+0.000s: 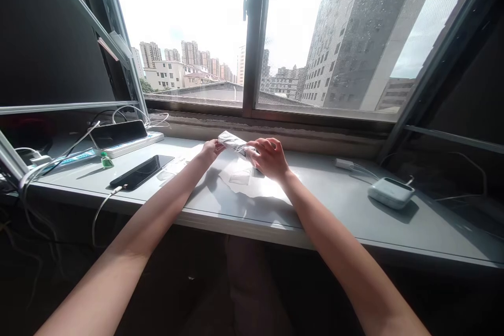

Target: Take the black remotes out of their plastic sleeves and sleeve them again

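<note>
A small white box-shaped packet [232,139] with shiny, crinkled film is held just above the table. My left hand [213,149] is closed on its left end. At its right end, my right hand [270,156] is closed with bent fingers, gripping the packet or its film; the fingertips are partly hidden. Beneath my hands, a clear plastic piece [239,176] lies flat on the sunlit white table [326,210]. Another clear plastic piece [167,172] rests beside my left forearm. The packet's exact kind does not show.
A black phone [142,170] with a plugged-in cable lies at the left. Behind it, another phone [118,134] leans on a white power strip [137,144], near a small green bottle [106,160]. A pale rounded device [390,192] and a white charger [344,164] are at the right.
</note>
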{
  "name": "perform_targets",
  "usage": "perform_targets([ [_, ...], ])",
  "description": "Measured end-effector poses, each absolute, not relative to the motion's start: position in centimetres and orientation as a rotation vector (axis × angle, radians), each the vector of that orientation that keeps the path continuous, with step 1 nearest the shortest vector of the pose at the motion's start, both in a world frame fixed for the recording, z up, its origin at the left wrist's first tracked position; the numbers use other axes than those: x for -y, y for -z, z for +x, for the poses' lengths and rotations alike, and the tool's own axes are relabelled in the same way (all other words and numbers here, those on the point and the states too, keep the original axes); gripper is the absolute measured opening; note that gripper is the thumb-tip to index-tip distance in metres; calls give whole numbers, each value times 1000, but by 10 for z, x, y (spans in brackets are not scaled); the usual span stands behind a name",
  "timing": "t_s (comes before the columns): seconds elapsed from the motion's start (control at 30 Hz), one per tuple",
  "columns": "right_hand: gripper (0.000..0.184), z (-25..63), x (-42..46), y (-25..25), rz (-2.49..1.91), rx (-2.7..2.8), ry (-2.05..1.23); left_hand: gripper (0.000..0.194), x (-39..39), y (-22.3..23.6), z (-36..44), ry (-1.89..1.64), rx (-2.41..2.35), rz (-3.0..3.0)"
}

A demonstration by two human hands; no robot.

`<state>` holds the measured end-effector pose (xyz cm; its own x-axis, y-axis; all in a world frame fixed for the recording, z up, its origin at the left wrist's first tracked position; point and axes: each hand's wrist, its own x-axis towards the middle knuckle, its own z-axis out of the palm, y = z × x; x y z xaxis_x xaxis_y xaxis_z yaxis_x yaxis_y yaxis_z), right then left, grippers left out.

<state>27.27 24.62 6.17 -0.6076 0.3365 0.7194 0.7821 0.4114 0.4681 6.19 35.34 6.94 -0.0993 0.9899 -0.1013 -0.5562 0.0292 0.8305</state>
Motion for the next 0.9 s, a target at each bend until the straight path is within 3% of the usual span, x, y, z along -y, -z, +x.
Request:
perform_targets([
  [0.27,14,267,-246,-60,-692,2062,1206,33,-362,-67,46,-1616,-972,559],
  [0.43,14,266,-244,-62,-772,1942,1168,33,-360,-71,44,-1552,-961,564],
  [0.6,14,271,-243,-64,-915,1866,1120,64,-347,-74,58,-1188,-753,823],
  [0.77,14,270,-245,-63,-791,1922,1222,46,-346,-68,67,-1182,-737,942],
  [0.9,14,268,-244,-63,-776,1967,1205,43,-363,-62,56,-1260,-742,897],
])
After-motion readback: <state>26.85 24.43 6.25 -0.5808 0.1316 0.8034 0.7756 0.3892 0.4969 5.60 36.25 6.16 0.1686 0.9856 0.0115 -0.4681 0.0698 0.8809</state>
